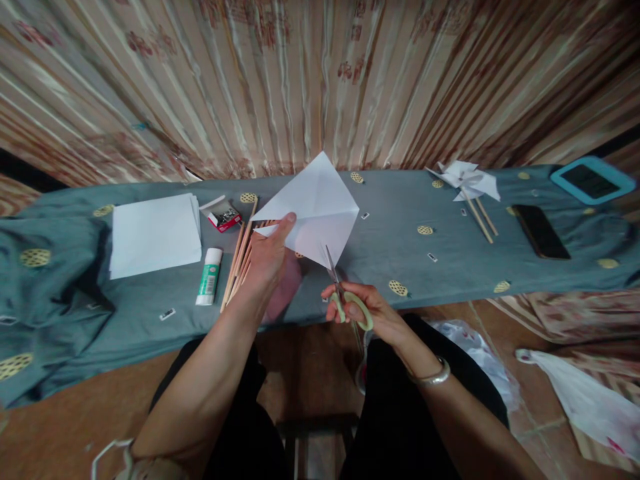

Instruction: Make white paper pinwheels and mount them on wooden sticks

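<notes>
My left hand [273, 247] pinches a square of white paper [320, 207] near its left corner, thumb on top. A crease runs across the paper, and a slit opens at the corner by my hand. In my right hand [363, 310] is a pair of scissors [340, 290] with pale green handles, fingers through the loops. The blades point up at the paper's lower corner and overlap its edge; whether they are cutting there I cannot tell. Wooden sticks [240, 257] lie beside my left hand, partly hidden by it and the paper.
Left on the cloth-covered table [395, 233] are a stack of white paper [156, 237], a glue stick [209, 277] and an open box of small metal pins [223, 215]. To the right lie paper pinwheels [467, 179] on sticks, a phone [540, 231] and a blue-framed device [593, 180]. A curtain [300, 80] hangs behind.
</notes>
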A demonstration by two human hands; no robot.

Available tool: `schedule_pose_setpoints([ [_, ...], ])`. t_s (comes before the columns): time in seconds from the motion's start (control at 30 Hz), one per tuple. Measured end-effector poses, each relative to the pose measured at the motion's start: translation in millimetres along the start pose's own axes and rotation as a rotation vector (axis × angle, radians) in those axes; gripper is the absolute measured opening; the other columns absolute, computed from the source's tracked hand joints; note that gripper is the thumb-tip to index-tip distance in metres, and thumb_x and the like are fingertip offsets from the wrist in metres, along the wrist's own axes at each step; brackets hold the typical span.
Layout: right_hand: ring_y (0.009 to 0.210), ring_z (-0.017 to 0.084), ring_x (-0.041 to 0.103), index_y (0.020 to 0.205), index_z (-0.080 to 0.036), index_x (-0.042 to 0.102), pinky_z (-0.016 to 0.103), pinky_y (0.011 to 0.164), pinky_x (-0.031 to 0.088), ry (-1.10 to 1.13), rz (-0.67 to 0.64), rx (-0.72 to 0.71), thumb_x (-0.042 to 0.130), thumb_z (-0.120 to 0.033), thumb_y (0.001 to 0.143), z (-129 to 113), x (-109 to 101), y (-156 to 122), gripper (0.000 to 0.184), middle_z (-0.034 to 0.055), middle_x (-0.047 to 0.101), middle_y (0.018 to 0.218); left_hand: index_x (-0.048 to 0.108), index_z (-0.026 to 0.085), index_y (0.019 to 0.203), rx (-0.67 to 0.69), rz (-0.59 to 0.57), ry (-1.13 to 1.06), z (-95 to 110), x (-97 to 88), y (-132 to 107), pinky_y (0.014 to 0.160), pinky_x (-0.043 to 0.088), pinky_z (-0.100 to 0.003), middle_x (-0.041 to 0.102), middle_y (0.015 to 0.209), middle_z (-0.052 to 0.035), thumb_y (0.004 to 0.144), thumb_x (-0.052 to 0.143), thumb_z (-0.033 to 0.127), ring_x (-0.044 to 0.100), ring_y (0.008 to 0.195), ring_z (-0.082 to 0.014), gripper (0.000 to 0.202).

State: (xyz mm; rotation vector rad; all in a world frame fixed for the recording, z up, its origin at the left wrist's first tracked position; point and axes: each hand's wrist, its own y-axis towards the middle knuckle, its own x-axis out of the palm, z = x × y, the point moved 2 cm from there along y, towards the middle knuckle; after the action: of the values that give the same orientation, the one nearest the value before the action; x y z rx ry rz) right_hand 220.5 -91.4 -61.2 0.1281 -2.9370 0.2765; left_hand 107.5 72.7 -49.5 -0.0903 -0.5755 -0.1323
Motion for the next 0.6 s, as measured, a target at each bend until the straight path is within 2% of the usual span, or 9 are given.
schedule_pose_setpoints([
  [0.3,0.065,0.011,0.059,0.105,-0.015,0.062,0.026,0.062,0.048,0.008,-0.013,-0.005,0.066,-0.066,0.074,3.1,-1.3,0.2,0.06,0.0044,0.068,0.078,0.067,0.014,0.08,0.0,-0.007,0.012,0.5,-0.3,-0.3,0.09,0.053,-0.039,0.073,0.082,-0.007,0.059,0.083,0.026,0.07,0.086,-0.0231,0.029],
  [0.6,0.064,0.01,0.058,0.103,-0.016,0.063,0.024,0.061,0.046,0.022,0.01,0.006,0.07,-0.063,0.073,1.3,-0.1,0.1,0.056,0.0028,0.067,0.078,0.066,0.014,0.08,-0.011,-0.012,-0.003,0.6,0.1,-1.3,0.089,0.053,-0.04,0.073,0.085,-0.0076,0.06,0.083,0.023,0.07,0.091,-0.026,0.028],
])
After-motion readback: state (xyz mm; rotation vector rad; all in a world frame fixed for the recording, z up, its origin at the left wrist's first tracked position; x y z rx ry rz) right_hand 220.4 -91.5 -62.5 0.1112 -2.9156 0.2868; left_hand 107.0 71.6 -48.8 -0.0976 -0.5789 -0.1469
